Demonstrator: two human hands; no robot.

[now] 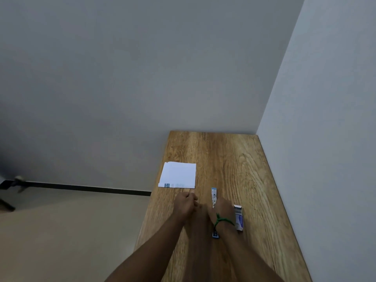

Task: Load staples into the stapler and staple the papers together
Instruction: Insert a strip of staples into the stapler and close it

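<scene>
A blue and white stapler (213, 196) lies lengthwise on the wooden table (234, 159), opened out. Its far end sticks out beyond my right hand (223, 208) and its blue near end shows under my wrist. My right hand rests on its middle and holds it. My left hand (185, 204) is just to the left, fingers curled into a pinch; I see nothing in it. A small opened staple box (238, 217) lies right of my right hand. The white papers (178, 175) lie flat beyond my left hand, at the table's left edge.
The table stands in a corner, with a grey wall behind it and a white wall along its right side. Its left edge drops to a beige floor. A green cord is tied round my right wrist.
</scene>
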